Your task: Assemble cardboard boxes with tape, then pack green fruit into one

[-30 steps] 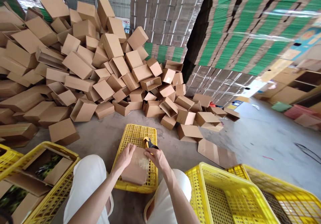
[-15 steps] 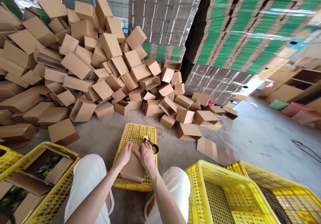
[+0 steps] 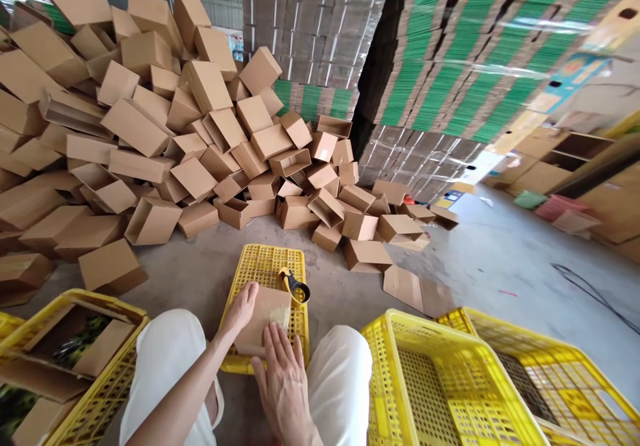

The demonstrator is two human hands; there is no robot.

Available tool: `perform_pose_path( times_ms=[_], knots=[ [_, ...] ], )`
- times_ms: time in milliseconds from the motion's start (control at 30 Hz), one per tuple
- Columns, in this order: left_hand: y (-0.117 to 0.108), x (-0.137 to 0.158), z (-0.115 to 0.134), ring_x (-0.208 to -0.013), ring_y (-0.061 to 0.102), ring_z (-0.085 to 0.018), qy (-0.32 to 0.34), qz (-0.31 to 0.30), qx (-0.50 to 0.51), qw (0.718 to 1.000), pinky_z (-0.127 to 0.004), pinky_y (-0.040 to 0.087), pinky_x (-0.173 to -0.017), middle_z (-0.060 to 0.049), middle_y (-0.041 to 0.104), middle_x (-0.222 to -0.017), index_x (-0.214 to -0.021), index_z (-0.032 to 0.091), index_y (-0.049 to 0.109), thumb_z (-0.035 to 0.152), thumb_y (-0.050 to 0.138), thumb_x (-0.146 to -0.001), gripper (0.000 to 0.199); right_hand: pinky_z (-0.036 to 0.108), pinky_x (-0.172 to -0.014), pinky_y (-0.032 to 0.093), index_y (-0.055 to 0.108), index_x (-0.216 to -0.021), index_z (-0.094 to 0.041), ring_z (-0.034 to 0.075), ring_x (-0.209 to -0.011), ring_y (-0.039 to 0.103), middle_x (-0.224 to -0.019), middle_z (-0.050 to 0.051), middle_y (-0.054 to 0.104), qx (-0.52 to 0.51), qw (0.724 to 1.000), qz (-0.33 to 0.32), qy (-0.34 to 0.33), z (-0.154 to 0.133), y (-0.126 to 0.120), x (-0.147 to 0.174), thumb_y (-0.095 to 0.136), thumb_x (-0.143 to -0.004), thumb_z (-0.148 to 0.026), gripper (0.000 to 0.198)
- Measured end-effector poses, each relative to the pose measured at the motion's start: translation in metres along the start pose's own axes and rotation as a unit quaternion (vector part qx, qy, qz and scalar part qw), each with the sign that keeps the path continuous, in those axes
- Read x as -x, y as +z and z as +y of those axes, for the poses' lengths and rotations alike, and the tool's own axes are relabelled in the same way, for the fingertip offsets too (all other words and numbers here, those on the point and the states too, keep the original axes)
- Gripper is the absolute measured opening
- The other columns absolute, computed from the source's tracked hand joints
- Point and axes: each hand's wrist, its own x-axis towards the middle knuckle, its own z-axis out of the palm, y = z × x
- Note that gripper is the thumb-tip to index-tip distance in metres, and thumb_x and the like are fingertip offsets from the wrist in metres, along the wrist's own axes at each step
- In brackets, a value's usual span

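The left hand (image 3: 243,307) rests, fingers together, along the left edge of a cardboard box (image 3: 257,319) on a yellow crate (image 3: 265,258); whether it grips, I cannot tell. The right hand (image 3: 286,374), open and flat, touches the box's near right part, near a tape dispenser (image 3: 288,281).

Right of our left hand (image 3: 243,309), a carton (image 3: 263,309) lies on a crate (image 3: 265,266). Beyond our right hand (image 3: 285,379) sits a tape dispenser (image 3: 289,281).

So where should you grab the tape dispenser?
Probably grip the tape dispenser by its black loop, from the right: that rounded part sits by the right edge of the yellow crate beneath, while the cardboard box lies close on the left.
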Motion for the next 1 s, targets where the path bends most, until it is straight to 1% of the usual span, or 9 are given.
perform_pose_path(
  times_ms=[100, 200, 367, 467, 567, 633, 733, 900, 1000],
  knots=[
    [-0.003, 0.000, 0.002, -0.127, 0.070, -0.023, -0.007, -0.006, 0.011, 1.000, -0.030, 0.048, -0.110, -0.012, 0.072, -0.139, -0.128, 0.023, 0.068, 0.026, 0.036, -0.107, 0.039, 0.051, -0.129, 0.034, 0.052, -0.158, -0.025, 0.028, -0.146, 0.056, -0.156, 0.006, 0.060, -0.003, 1.000, -0.007, -0.002, 0.002, -0.006, -0.022, 0.053, -0.107, -0.039, 0.053],
    [-0.005, 0.000, 0.005, -0.129, 0.069, -0.023, -0.021, -0.006, 0.027, 0.999, -0.030, 0.048, -0.111, -0.013, 0.071, -0.141, -0.128, 0.021, 0.068, 0.029, 0.033, -0.108, 0.040, 0.050, -0.128, 0.036, 0.048, -0.161, -0.024, 0.028, -0.150, 0.052, -0.159, 0.007, 0.056, -0.003, 1.000, 0.005, -0.010, 0.002, -0.004, -0.030, 0.052, -0.108, -0.037, 0.055],
    [-0.005, -0.002, 0.007, -0.122, 0.073, -0.023, -0.064, -0.011, 0.058, 0.996, -0.029, 0.053, -0.101, -0.013, 0.076, -0.132, -0.124, 0.021, 0.067, 0.041, 0.025, -0.111, 0.049, 0.047, -0.124, 0.043, 0.038, -0.166, -0.026, 0.026, -0.151, 0.051, -0.163, 0.007, 0.052, -0.002, 0.999, 0.050, 0.007, 0.006, 0.011, 0.000, 0.045, -0.111, -0.037, 0.057],
    [-0.005, -0.004, 0.007, -0.124, 0.072, -0.024, -0.075, -0.019, 0.068, 0.995, -0.030, 0.052, -0.102, -0.013, 0.077, -0.130, -0.122, 0.022, 0.068, 0.042, 0.026, -0.111, 0.048, 0.048, -0.122, 0.046, 0.038, -0.166, -0.023, 0.028, -0.152, 0.049, -0.165, 0.009, 0.049, -0.005, 0.998, 0.055, 0.032, 0.012, 0.021, 0.006, 0.039, -0.113, -0.037, 0.056],
    [-0.007, -0.004, 0.007, -0.124, 0.072, -0.025, -0.078, -0.024, 0.077, 0.994, -0.032, 0.052, -0.102, -0.014, 0.078, -0.127, -0.120, 0.021, 0.068, 0.044, 0.027, -0.110, 0.048, 0.049, -0.121, 0.047, 0.043, -0.164, -0.017, 0.030, -0.153, 0.047, -0.166, 0.015, 0.047, -0.041, 0.995, 0.045, 0.078, 0.022, 0.028, -0.016, 0.035, -0.113, -0.042, 0.058],
    [-0.008, -0.003, 0.007, -0.124, 0.072, -0.026, -0.079, -0.024, 0.082, 0.993, -0.033, 0.053, -0.102, -0.014, 0.078, -0.128, -0.121, 0.021, 0.068, 0.044, 0.028, -0.110, 0.047, 0.047, -0.120, 0.049, 0.040, -0.165, -0.013, 0.030, -0.152, 0.049, -0.166, 0.018, 0.045, -0.086, 0.990, 0.038, 0.106, 0.032, 0.029, -0.034, 0.033, -0.113, -0.046, 0.062],
    [-0.009, -0.001, 0.006, -0.125, 0.072, -0.027, -0.086, -0.021, 0.089, 0.992, -0.035, 0.053, -0.104, -0.014, 0.078, -0.128, -0.120, 0.021, 0.069, 0.046, 0.030, -0.110, 0.047, 0.042, -0.120, 0.050, 0.034, -0.167, -0.014, 0.027, -0.152, 0.048, -0.168, 0.016, 0.043, -0.168, 0.977, 0.030, 0.127, 0.045, 0.028, -0.045, 0.034, -0.113, -0.049, 0.065],
    [-0.016, 0.009, -0.006, -0.130, 0.069, -0.028, -0.110, -0.005, 0.098, 0.989, -0.039, 0.052, -0.110, -0.013, 0.077, -0.131, -0.124, 0.020, 0.069, 0.049, 0.027, -0.110, 0.053, 0.038, -0.116, 0.055, 0.030, -0.169, -0.023, 0.022, -0.150, 0.051, -0.162, 0.007, 0.053, -0.289, 0.943, -0.031, 0.163, 0.045, 0.037, -0.012, 0.030, -0.114, -0.049, 0.060],
    [-0.022, 0.019, -0.020, -0.136, 0.065, -0.026, -0.124, 0.009, 0.097, 0.987, -0.039, 0.052, -0.114, -0.012, 0.076, -0.135, -0.131, 0.020, 0.068, 0.050, 0.028, -0.109, 0.054, 0.043, -0.120, 0.050, 0.019, -0.170, -0.031, 0.021, -0.155, 0.043, -0.169, 0.002, 0.043, -0.295, 0.943, -0.011, 0.154, 0.031, 0.044, 0.003, 0.031, -0.115, -0.047, 0.059]
  ],
)
